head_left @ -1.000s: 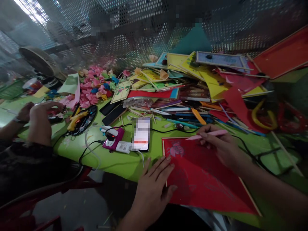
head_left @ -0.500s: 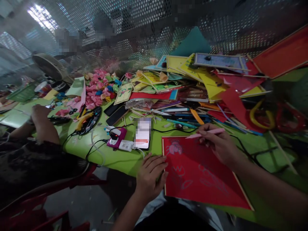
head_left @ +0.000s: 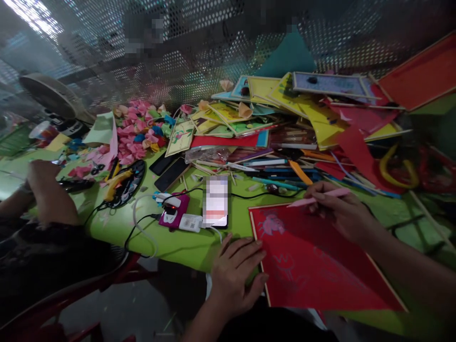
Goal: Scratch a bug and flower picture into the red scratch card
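green table: the broad green table [head_left: 194, 249] runs across the scene and carries everything below.
craft heap: a loose heap of framed cards [head_left: 322, 124] lies behind the work, with pens and sticks at its front.
red sheet: the red sheet [head_left: 313, 261] is on the table's near side, just in front of the person, its lower left corner seeming to reach past the edge — likely light and bendy in the middle, easily creased or smudged. pale strips [head_left: 388, 286] along its left and right sides should stiffen it, so best held by those, clear of the drawn lines.
left hand: the left hand [head_left: 238, 268] is spread and grasps nothing, its fingertips at the sheet's left side; how hard they press, i cannot tell.
right hand: the right hand [head_left: 338, 209] pinches the pen above the sheet's top edge.
lit phone: the phone [head_left: 216, 202] lies just beyond the left hand.
pink pen: the pink pen [head_left: 301, 202] slants, tip to the left — probably light, stiff, a bit slick, best gripped low on the barrel. tip contact: unclear.
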{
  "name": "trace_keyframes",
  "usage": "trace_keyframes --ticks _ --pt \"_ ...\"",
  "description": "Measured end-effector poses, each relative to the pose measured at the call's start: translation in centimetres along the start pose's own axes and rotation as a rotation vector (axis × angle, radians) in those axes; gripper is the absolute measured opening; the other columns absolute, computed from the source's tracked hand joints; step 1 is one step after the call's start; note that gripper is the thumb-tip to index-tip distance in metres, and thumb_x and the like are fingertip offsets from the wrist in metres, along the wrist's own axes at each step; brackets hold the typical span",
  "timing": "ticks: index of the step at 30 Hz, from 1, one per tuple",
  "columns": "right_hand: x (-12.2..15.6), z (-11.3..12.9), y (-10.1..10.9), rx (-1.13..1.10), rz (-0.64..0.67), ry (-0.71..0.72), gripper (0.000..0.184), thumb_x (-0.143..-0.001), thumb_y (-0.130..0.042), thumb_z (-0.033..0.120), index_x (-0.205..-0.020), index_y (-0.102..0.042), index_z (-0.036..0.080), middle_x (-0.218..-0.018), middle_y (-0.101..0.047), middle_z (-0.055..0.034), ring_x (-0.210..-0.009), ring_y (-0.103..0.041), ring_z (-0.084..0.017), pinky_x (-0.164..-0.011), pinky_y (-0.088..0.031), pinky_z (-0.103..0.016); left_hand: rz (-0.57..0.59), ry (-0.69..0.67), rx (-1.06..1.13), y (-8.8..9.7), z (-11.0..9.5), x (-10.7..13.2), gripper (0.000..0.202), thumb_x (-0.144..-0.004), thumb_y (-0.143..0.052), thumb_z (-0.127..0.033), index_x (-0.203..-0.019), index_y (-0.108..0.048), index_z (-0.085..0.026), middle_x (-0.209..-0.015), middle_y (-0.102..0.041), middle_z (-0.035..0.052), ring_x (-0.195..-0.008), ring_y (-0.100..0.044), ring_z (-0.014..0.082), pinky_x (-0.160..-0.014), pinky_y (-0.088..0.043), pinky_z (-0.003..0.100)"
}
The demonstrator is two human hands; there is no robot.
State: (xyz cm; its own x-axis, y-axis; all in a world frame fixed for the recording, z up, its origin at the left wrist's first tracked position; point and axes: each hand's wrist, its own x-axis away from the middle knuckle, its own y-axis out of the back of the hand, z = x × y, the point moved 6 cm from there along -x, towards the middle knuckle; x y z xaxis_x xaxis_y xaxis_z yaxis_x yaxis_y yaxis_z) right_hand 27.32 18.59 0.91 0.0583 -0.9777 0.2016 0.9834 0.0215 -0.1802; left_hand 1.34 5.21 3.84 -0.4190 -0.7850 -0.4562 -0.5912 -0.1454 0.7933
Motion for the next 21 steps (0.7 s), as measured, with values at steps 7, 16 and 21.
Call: trace_keyframes --ticks 7,16,21 --pt "0.3 -0.2 -0.2 0.018 0.065 0.000 0.027 -0.074 -0.090 0.049 -0.081 -0.080 0.025 -0.073 -0.070 -0.0002 -0.062 -0.064 -0.012 -0.048 -0.038 -0.018 -0.009 -0.024 0.012 0.0 -0.1 0.0 0.033 -0.099 -0.059 -0.035 -0.128 -0.070 -0.025 -0.129 -0.078 0.0019 -0.120 -0.071 0.0213 -0.121 -0.038 0.044" --pt "1.8 -0.4 -0.9 0.086 0.169 -0.026 0.022 -0.080 -0.089 0.043 -0.085 -0.079 0.024 -0.080 -0.072 0.0000 -0.063 -0.062 -0.011 -0.053 -0.040 -0.020 -0.007 0.035 0.033 -0.5 -0.1 -0.1 0.028 -0.102 -0.058 -0.036 -0.124 -0.072 -0.026 -0.127 -0.078 0.0000 -0.120 -0.069 0.0205 -0.122 -0.033 0.042" --pt "2.5 -0.7 -1.9 0.198 0.291 -0.052 0.024 -0.086 -0.082 0.045 -0.089 -0.074 0.023 -0.067 -0.066 0.0027 -0.057 -0.054 -0.011 -0.050 -0.033 -0.022 -0.016 0.039 0.023 -0.5 0.0 -0.2 0.027 -0.102 -0.059 -0.034 -0.124 -0.072 -0.027 -0.126 -0.078 -0.0009 -0.118 -0.070 0.0196 -0.120 -0.035 0.041"
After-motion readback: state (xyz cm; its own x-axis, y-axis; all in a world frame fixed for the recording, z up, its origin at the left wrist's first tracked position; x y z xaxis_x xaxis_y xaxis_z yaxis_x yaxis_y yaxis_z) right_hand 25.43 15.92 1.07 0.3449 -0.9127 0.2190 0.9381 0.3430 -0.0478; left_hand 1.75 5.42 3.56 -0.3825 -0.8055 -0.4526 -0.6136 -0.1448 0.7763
